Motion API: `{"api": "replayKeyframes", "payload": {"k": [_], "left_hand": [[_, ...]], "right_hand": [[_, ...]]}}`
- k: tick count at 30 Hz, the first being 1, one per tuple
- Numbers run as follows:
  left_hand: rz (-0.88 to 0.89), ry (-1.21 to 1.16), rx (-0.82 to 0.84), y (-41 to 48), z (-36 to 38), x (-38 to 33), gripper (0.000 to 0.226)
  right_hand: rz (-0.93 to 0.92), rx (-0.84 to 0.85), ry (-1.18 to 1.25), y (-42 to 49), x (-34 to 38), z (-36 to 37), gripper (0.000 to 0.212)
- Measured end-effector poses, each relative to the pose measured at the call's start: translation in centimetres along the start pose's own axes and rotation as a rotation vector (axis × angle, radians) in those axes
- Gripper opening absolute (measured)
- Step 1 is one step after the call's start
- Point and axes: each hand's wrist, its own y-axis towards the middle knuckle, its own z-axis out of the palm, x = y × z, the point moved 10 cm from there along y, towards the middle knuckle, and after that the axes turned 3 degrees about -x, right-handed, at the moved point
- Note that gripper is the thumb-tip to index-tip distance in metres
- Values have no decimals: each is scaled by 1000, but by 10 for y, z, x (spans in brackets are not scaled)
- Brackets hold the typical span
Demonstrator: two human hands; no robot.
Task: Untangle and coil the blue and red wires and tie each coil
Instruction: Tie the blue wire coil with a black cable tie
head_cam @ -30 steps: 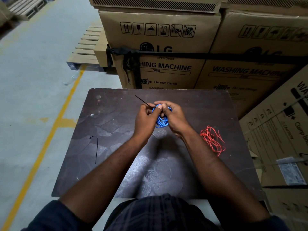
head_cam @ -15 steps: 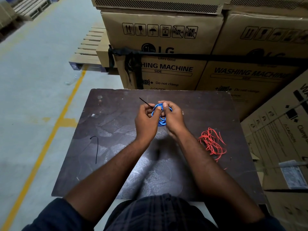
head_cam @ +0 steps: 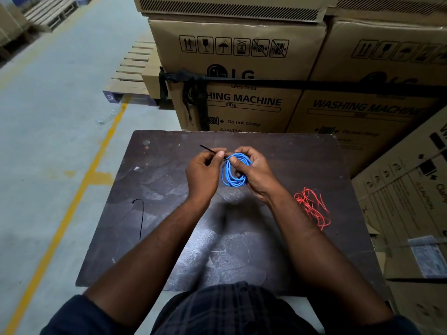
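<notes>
- Cardboard cartons (head_cam: 237,68) printed "WASHING MACHINE" stand stacked beyond the far edge of the worktop and along its right edge. A black strap (head_cam: 314,84) runs across their faces.
- Grey concrete floor (head_cam: 48,117) lies to the left of the worktop, with a yellow line (head_cam: 79,189) painted along it. A wooden pallet (head_cam: 130,78) sits on it beside the cartons.
- Dark, scuffed worktop (head_cam: 169,184) carries the task's items. The person stands at its near edge with both forearms reaching over it.
- Person's right hand (head_cam: 257,175) grips the blue coil: fingers curled round its right side, thumb pressed on its top.
- Person's left hand (head_cam: 202,175) has its fingers curled and pinches a black tie between thumb and forefinger, just beside the coil.
- Loose red wire (head_cam: 312,209) lies in a tangle on the worktop near the right edge, apart from both hands.
- Coiled blue wire (head_cam: 232,172), several turns deep, hangs in the right hand over the worktop, midway between the left and right edges and nearer the far edge.
- Held black tie (head_cam: 208,148) points its free end toward the far left corner; its other end reaches the top of the coil. Whether it is fastened cannot be told.
- Lying flat near the left edge, a second black tie (head_cam: 141,218) has a hooked far end and is well apart from the hands.
</notes>
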Motion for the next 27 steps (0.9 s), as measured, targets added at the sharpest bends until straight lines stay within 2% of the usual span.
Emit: {"api": "replayKeyframes", "payload": {"k": [7,13,18,27], "left_hand": [[-3,6,-42,23,-17,-7,1],[-13,66,3,33,-14,-7,4],[-63,38,-21,40,-15,0,18],[-64,12,11,49,4,-4,18]], "right_hand": [[-13,32,-44,-2,8,6,17],[3,98,-148,-8,12,19,9],[13,90,-222,-8,13,24,6],[33,17,-93,-14,10,16,13]]}}
